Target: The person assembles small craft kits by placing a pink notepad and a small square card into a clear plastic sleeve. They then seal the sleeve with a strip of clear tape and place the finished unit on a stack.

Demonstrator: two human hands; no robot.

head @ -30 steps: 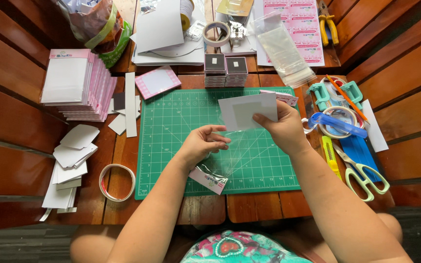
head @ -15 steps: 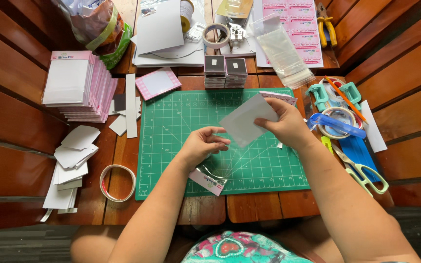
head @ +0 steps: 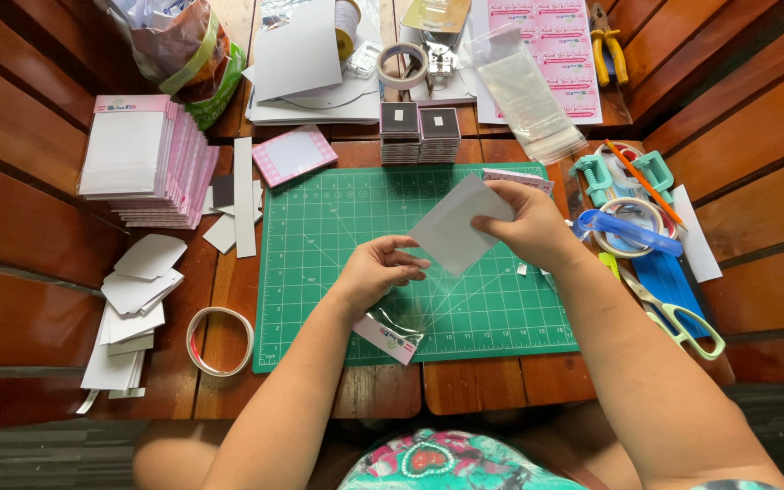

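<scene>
At the centre of the frame the right hand pinches a white card by its right edge, fingers closed on it, holding it tilted above the green mat. The left hand, just left of and below the card, grips the top of a clear sleeve with thumb and curled fingers. The sleeve hangs down over the mat's lower edge, ending in a pink-and-white header strip. The card's lower corner meets the sleeve's mouth; whether it is inside cannot be told.

At upper left a stack of pink-edged packets lies on the wooden table. Below it, at left, lies a pile of loose white cards, with a tape ring beside the mat's lower left corner. Above the mat stand two small dark stacks, and a pink-framed card lies to their left. At upper right lie clear bags and yellow pliers. At right of the mat sit a tape roll and green-handled scissors.
</scene>
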